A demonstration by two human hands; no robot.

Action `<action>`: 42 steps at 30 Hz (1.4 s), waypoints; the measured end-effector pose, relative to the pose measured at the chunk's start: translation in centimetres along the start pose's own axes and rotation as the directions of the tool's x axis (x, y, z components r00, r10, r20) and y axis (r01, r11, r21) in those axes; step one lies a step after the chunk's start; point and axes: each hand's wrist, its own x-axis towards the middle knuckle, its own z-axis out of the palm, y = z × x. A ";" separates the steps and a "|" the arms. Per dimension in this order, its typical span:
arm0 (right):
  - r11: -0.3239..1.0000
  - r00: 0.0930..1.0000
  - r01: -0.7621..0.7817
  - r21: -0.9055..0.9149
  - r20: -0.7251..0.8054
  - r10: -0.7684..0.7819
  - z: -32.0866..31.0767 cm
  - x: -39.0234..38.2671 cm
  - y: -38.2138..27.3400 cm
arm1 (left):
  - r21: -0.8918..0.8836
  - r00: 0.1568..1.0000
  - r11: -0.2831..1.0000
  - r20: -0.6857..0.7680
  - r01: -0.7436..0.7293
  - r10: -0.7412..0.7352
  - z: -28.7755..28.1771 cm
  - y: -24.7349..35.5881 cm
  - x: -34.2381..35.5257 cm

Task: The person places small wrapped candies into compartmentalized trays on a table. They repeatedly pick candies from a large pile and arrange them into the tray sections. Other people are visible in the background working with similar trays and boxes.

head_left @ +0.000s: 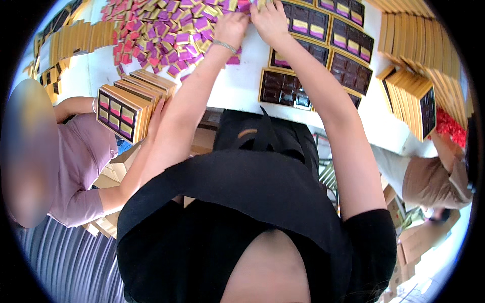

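My left hand [232,30], with a band at its wrist, is at the right edge of a heap of small purple, pink and gold wrapped pieces [174,33]. Its fingers are bent together; what they grip is hidden. Close beside it, my right hand [270,22] reaches to the far end of a group of dark, gold-edged trays [285,87]. Its fingers are bent near a gold and purple piece at the picture's top edge; I cannot make out what is in them. Some trays hold a row of purple and gold pieces, while the nearest have bare dark compartments.
At left, a co-worker holds a stack of filled trays [117,113] beside my left forearm. More tray stacks [83,41] line the far left. On the right, another stack [411,96] stands near a second person. The white table's near edge [232,96] runs before me.
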 end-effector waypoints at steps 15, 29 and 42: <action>-0.374 0.229 -0.754 0.540 0.750 0.621 -10.8 -21.6 -5.4 | -0.460 0.949 0.850 0.287 0.257 -0.131 -4.8 13.3 -11.7; 0.974 0.841 -0.185 0.131 0.534 0.088 -11.2 -24.5 -5.0 | -0.144 0.936 0.964 0.244 -0.222 0.252 -3.7 13.0 -16.2; 0.794 0.973 -0.167 0.584 0.226 0.038 -7.7 -12.5 -8.7 | -0.095 0.939 0.935 0.094 0.340 -0.332 -4.9 8.6 -17.7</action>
